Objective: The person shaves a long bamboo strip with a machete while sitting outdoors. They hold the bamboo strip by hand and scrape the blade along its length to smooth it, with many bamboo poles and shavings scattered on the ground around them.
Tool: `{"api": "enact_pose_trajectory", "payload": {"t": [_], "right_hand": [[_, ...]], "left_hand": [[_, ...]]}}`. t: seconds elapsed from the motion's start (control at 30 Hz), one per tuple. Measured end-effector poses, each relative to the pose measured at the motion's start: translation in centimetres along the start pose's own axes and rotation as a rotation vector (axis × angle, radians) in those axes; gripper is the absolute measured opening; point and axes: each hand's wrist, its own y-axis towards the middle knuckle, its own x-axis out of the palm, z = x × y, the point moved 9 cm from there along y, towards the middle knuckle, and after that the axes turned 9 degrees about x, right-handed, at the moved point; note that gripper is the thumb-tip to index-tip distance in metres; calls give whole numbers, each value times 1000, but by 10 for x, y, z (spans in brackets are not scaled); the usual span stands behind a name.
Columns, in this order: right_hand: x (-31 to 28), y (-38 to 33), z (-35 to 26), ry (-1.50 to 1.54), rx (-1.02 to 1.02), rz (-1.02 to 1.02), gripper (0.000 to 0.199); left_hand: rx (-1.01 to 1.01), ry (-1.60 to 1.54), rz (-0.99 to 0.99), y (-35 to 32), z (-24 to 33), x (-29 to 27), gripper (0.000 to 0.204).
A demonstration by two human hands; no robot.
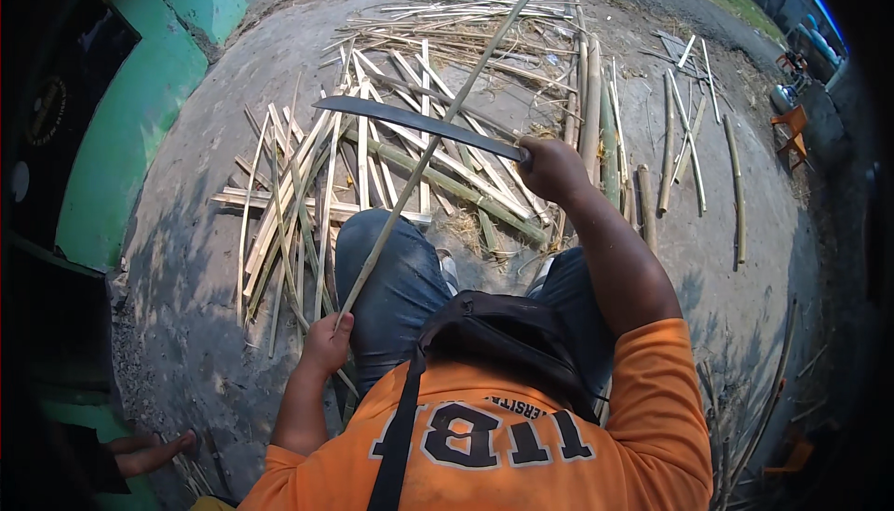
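My right hand [554, 168] is closed around the handle of a machete [382, 113], its long dark blade pointing left and slightly up. Low on the left, beside my left knee, my left hand [326, 345] grips a long thin bamboo strip [399, 208]. The strip slants up and away to the right, past the machete. Blade and strip cross at about the strip's middle; whether they touch, I cannot tell. Beyond my knees, split bamboo strips [279, 213] and a thicker green bamboo piece [447, 185] lie in a loose heap.
Bamboo poles [589, 106] lie to the right of the heap, with more poles [738, 190] farther right. Thin strips [456, 22] are spread at the back. A green wall [130, 139] stands left. Another person's bare foot [158, 455] shows at lower left. An orange chair [792, 131] stands far right.
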Motion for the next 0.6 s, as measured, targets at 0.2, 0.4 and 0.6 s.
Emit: {"api": "enact_pose_trajectory", "payload": {"t": [0.2, 0.4, 0.6], "right_hand": [[11, -15, -38, -125, -106, -97, 18], [-3, 9, 9, 56, 141, 58, 15], [-14, -6, -15, 90, 12, 59, 12]], "left_hand": [[10, 22, 15, 0, -2, 0, 73], [17, -5, 19, 4, 3, 1, 74], [-7, -40, 13, -3, -17, 5, 74]]}}
